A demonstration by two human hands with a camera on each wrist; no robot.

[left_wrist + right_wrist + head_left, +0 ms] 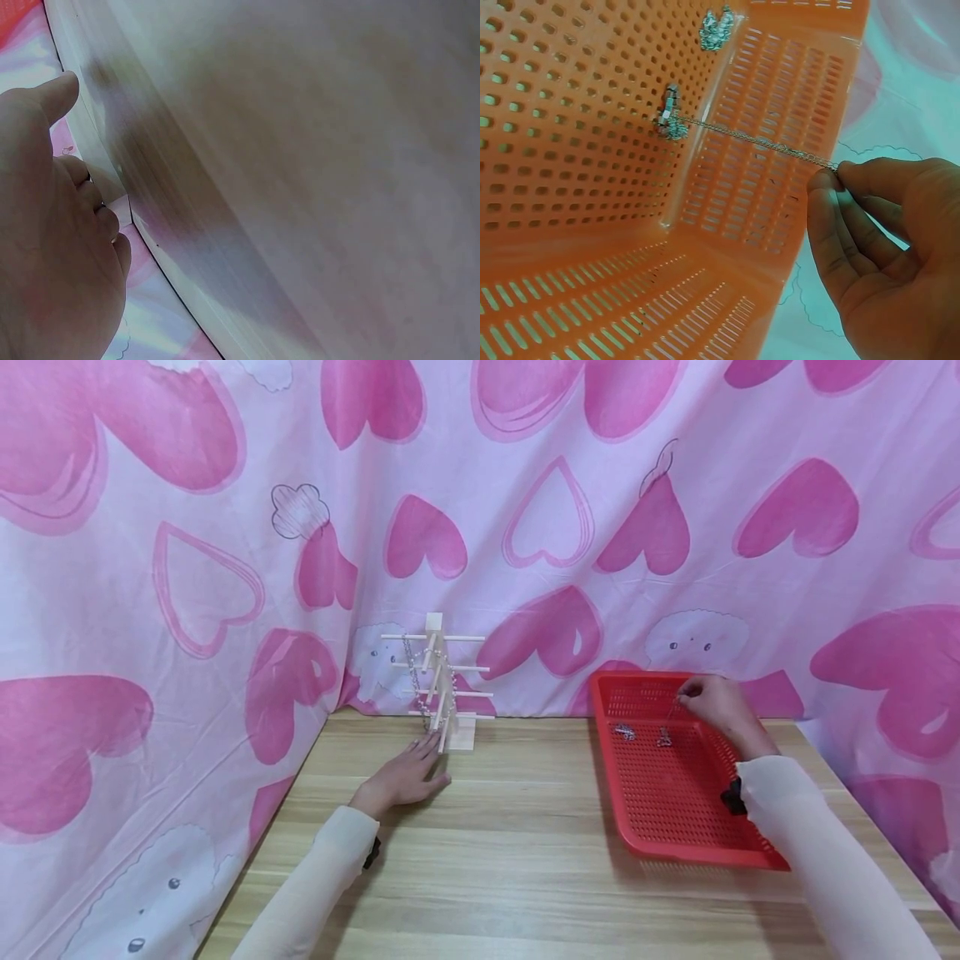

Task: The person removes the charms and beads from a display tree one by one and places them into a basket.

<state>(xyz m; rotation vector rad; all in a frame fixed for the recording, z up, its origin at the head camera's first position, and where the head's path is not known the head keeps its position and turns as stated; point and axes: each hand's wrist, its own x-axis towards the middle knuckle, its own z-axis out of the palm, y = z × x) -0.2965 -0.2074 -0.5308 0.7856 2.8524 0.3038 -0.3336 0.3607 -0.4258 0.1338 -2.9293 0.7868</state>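
Pale sleeves (817,835) reach in over the tabletop (517,860) from its front edge, a black band (733,797) at the right wrist. Red perforated plastic basket (697,857) by the tabletop's right edge, its far end at the back edge. Left hand (403,779) left of centre toward the back edge, released: palm down, fingers extended, fingertips next to the stand's lowest pegs; contact with the stand, can't tell. Right hand (716,702) over the basket's back right corner, thumb and fingertips pinching the end of a thin silver chain necklace (761,142). Chain drawn taut down into the basket, lower part bunched at the basket floor. Second silver chain (624,732) heaped in the basket's back left corner. Wooden peg stand (462,735) upright at the back edge, left of centre, silver chain (410,658) and beaded necklace (453,675) hung on its pegs. Pink heart-print cloth (547,510) behind.
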